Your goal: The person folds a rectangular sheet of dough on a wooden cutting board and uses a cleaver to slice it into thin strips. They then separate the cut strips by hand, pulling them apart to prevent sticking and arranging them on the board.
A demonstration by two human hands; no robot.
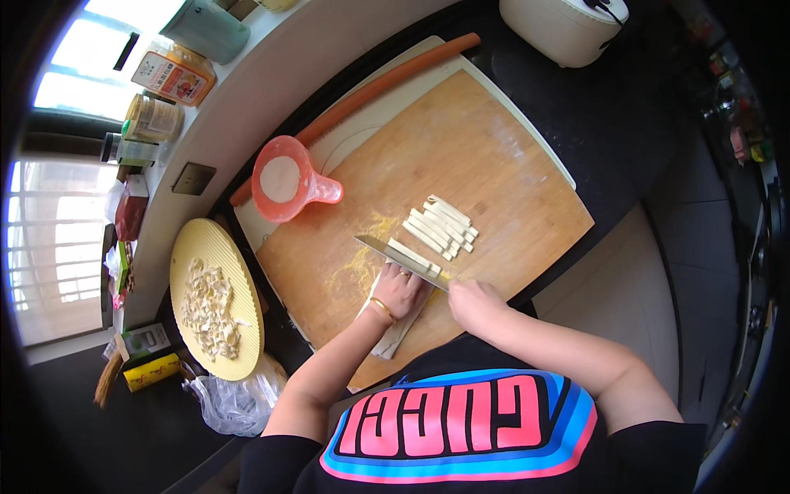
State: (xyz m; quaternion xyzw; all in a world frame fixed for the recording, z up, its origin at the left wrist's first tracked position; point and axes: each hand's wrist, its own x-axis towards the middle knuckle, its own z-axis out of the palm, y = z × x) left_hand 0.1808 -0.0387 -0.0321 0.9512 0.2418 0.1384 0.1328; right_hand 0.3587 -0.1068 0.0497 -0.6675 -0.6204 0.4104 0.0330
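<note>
My right hand [478, 310] grips the handle of a kitchen knife [373, 244]; its long metal blade slants across the wooden board [494, 154]. My left hand [398, 296], with a ring and a bangle, presses down on a folded sheet of dough [394, 341], fingertips close beside the blade. Much of that dough is hidden under the hand and forearm. On the blade's far side lie freshly cut dough strips [415, 256]. Farther off, a group of pale dough strips [439, 227] lies side by side. Yellow flour [355, 272] is scattered left of the knife.
A red ladle-like scoop [265, 200] of white flour sits at the board's far left corner, near a long rolling pin [370, 92]. Left, a yellow ridged tray [247, 333] bears cut dough pieces, above a plastic bag [231, 404]. A white appliance [555, 31] stands at the back.
</note>
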